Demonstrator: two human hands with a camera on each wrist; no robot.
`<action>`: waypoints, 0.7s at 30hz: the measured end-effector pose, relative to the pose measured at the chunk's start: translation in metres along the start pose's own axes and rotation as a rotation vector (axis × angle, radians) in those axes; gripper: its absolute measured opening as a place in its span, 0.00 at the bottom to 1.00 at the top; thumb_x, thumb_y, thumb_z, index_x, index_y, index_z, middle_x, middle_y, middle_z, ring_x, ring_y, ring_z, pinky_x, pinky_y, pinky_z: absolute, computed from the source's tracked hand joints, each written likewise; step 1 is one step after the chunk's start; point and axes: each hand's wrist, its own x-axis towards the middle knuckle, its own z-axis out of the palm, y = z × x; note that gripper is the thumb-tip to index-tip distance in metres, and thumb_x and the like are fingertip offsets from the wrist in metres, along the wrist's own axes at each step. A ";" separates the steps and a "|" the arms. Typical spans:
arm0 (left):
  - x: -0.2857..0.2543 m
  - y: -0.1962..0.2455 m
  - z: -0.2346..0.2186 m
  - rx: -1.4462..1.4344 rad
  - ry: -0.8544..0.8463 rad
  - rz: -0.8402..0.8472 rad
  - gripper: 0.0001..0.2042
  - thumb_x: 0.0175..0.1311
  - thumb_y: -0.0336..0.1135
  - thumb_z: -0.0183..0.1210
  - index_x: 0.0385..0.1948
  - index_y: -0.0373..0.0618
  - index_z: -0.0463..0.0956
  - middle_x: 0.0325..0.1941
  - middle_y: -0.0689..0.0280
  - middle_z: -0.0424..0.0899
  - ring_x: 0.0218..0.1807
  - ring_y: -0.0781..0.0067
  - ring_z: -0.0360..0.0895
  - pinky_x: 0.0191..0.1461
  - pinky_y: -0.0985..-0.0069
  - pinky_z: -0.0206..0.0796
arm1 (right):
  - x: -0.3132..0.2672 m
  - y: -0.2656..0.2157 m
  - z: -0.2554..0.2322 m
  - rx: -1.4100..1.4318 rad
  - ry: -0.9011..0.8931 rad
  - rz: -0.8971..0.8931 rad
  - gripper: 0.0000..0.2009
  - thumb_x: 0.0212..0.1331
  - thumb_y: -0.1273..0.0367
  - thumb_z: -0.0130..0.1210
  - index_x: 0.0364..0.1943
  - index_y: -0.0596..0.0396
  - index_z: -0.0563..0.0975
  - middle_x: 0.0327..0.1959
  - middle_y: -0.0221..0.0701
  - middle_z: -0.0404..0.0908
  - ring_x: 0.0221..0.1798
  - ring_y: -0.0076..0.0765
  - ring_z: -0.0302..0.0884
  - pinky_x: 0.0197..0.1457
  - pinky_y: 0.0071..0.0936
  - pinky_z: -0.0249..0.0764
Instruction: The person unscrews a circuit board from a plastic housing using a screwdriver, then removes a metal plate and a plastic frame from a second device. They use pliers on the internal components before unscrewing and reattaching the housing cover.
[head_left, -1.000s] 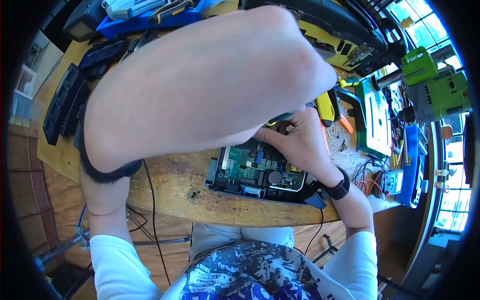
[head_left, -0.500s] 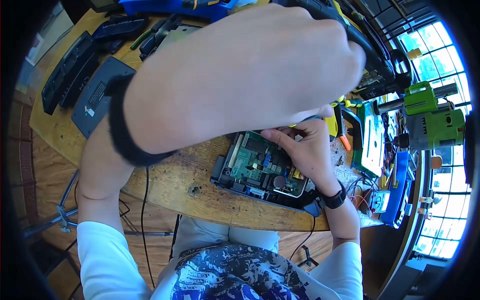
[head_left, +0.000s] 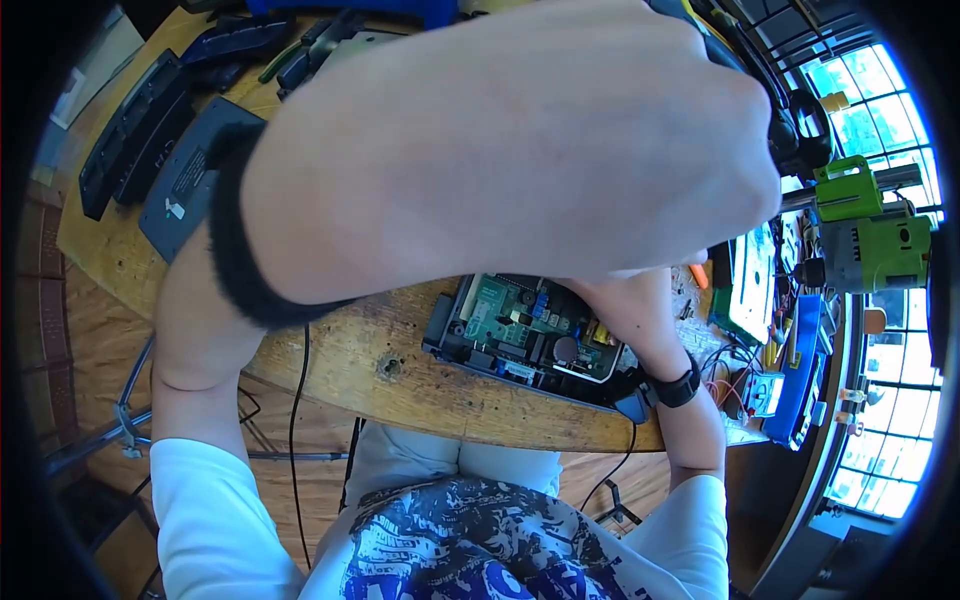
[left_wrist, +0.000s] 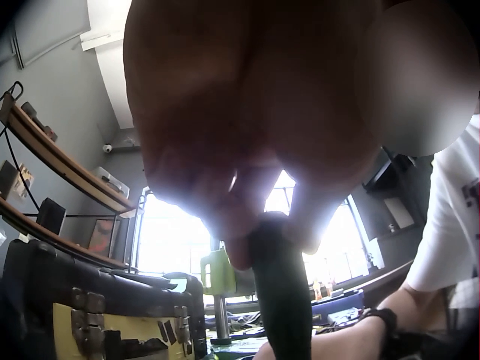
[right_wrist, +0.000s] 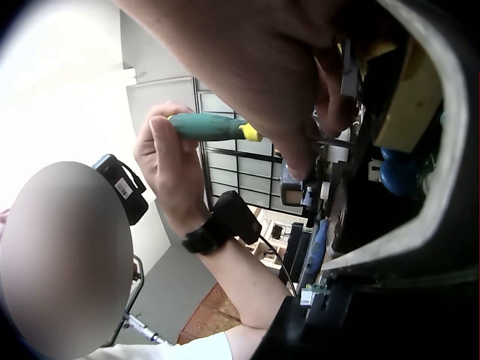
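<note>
My left hand (head_left: 530, 150) is raised above the bench, and its back fills the middle of the head view. Its fingertips grip the top end of a screwdriver (right_wrist: 206, 127) with a green and yellow handle. The same handle shows dark in the left wrist view. My right hand (head_left: 635, 310) is low over an opened device with a green circuit board (head_left: 490, 320). Its curled fingers pinch around the screwdriver's thin shaft, seen in the right wrist view. The screwdriver's tip is hidden behind the fingers.
A dark flat cover (head_left: 185, 190) and black plastic parts (head_left: 130, 140) lie at the left of the wooden bench (head_left: 350, 350). A green drill (head_left: 880, 235) stands at the right, near a blue tray (head_left: 800, 370) and wires. A black toolbox (left_wrist: 97, 292) is behind.
My left hand has moved right and nearer the head camera, covering more of the right hand and board. The right hand stays at the board. The head view has shifted.
</note>
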 end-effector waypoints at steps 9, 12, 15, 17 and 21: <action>-0.005 -0.005 0.000 -0.009 -0.030 0.069 0.12 0.63 0.37 0.74 0.36 0.39 0.85 0.32 0.60 0.86 0.34 0.56 0.86 0.39 0.67 0.79 | 0.003 -0.004 -0.003 -0.001 0.005 0.136 0.13 0.56 0.69 0.80 0.40 0.61 0.88 0.34 0.33 0.93 0.35 0.26 0.89 0.40 0.31 0.81; -0.010 -0.005 -0.001 -0.021 -0.047 0.100 0.12 0.63 0.38 0.74 0.36 0.39 0.85 0.31 0.60 0.86 0.34 0.56 0.86 0.39 0.67 0.78 | 0.003 -0.007 -0.004 0.108 -0.027 0.168 0.15 0.56 0.66 0.81 0.41 0.61 0.88 0.28 0.28 0.90 0.28 0.19 0.82 0.33 0.27 0.76; -0.007 0.006 0.004 0.165 0.043 0.135 0.14 0.63 0.42 0.74 0.32 0.40 0.83 0.27 0.62 0.84 0.32 0.58 0.85 0.38 0.66 0.77 | 0.002 -0.006 -0.004 0.070 -0.037 0.222 0.15 0.57 0.64 0.82 0.40 0.59 0.90 0.24 0.24 0.86 0.24 0.15 0.75 0.30 0.22 0.72; -0.005 0.014 0.002 0.351 0.142 0.156 0.17 0.64 0.47 0.74 0.29 0.42 0.82 0.24 0.63 0.81 0.30 0.60 0.84 0.36 0.66 0.76 | 0.000 -0.003 -0.002 0.068 -0.041 0.154 0.12 0.58 0.66 0.81 0.39 0.57 0.90 0.22 0.24 0.84 0.24 0.15 0.74 0.30 0.21 0.71; -0.001 0.019 -0.017 0.331 -0.134 -0.103 0.18 0.63 0.50 0.74 0.31 0.42 0.83 0.25 0.63 0.83 0.31 0.60 0.85 0.38 0.66 0.77 | 0.001 0.002 0.005 0.310 -0.013 0.254 0.11 0.58 0.66 0.81 0.38 0.57 0.90 0.23 0.26 0.84 0.24 0.17 0.75 0.31 0.22 0.72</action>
